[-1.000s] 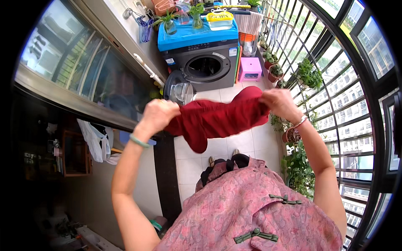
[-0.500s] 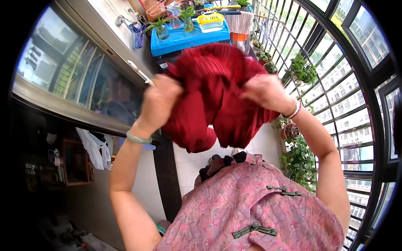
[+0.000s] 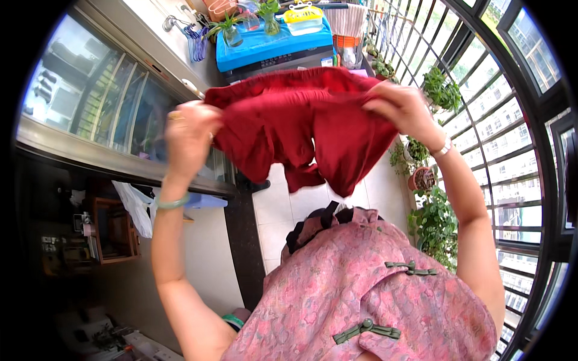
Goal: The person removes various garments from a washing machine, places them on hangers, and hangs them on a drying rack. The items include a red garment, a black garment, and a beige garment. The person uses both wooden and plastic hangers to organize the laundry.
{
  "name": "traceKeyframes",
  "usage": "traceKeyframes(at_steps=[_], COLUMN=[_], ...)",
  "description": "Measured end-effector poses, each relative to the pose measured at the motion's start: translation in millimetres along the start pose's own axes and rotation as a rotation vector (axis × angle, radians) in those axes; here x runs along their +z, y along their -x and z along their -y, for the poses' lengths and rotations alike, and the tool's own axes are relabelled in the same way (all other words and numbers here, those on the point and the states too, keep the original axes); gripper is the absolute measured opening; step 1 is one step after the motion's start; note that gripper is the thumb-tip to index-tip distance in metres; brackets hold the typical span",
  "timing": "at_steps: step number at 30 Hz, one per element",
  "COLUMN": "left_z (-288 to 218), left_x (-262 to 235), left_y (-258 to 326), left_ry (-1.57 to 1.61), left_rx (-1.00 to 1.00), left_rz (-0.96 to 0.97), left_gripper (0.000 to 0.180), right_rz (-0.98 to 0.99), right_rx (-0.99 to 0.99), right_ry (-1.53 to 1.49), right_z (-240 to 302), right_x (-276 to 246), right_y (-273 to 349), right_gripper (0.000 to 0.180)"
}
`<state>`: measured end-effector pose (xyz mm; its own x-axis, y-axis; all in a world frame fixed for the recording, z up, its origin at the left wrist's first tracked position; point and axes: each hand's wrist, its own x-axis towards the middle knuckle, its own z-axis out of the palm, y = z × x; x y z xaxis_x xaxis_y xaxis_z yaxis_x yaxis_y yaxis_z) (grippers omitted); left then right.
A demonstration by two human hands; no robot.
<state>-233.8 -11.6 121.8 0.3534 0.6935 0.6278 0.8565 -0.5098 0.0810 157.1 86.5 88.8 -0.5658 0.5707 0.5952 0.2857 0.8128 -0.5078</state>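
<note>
The red garment (image 3: 301,129) is held up in the air, spread between both hands, in front of the washing machine (image 3: 274,51) with the blue cover. The left hand (image 3: 189,141) is closed on the garment's left edge, fingers wrapped into the cloth. The right hand (image 3: 403,108) is closed on the garment's upper right edge, pinching the waistband. The waistband runs roughly level between the two hands; the rest of the cloth hangs below it in folds, above the tiled floor (image 3: 289,210). Small potted plants (image 3: 232,30) and a yellow container (image 3: 304,15) stand on the washing machine, above the garment. Further potted plants (image 3: 433,222) stand to the right of the garment, along the window grille (image 3: 506,126). A glass sliding door (image 3: 102,102) lies to the garment's left.
</note>
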Motion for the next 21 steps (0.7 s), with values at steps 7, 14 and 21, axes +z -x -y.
traceKeyframes(at_steps=[7,14,21], left_z=[25,-55,-40], left_x=[2,29,28], left_y=[-11,-68,-72], left_ry=[0.117,0.644,0.309], left_rx=[-0.224,-0.399,-0.188], left_rz=[0.049,0.315,0.409], left_gripper=[0.013,0.044,0.038], right_rz=[0.077,0.117,0.120], right_rx=[0.164,-0.069,-0.106], right_ry=[0.253,0.458,0.477], right_z=[8,28,17], right_x=[-24,17,-4], right_y=[-42,-68,-60], right_gripper=[0.023,0.027,0.032])
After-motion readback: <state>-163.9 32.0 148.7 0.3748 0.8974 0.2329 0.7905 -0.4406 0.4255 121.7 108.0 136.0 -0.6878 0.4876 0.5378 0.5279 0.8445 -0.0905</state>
